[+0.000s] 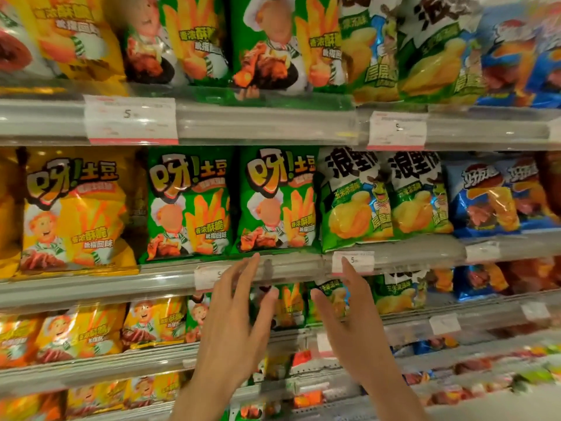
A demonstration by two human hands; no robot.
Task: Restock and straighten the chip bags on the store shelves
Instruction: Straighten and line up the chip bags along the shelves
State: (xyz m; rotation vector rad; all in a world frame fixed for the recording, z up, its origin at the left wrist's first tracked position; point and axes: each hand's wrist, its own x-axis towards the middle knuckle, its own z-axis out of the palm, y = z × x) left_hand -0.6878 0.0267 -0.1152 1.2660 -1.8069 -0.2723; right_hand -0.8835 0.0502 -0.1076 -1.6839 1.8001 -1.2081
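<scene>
Stock as I see it on my feed, left to right.

Yellow bag (76, 214): middle shelf, up and well left of my left hand; upright, face out.

First green bag (188, 205): above and slightly left of the left hand, upright.

Left hand (233, 323): raised before the shelf rail (91, 287), fingers spread wide and straight, holding nothing. The top fingertip reaches the rail's edge just under the second green bag; I cannot tell if it touches.

Second green bag (276, 202): directly above the left hand and between both hands, upright, just beside the first.

Right hand (352, 317): raised level with the left, fingers loose and apart, holding nothing. Its forefinger tip lies over a price tag (353, 262) on the rail.

Light-green bags (355, 199): above the right hand, two side by side.

Blue bags (485, 199): up and well right of the right hand; blurred.

Lower shelf: smaller bags behind both hands, partly hidden.
</scene>
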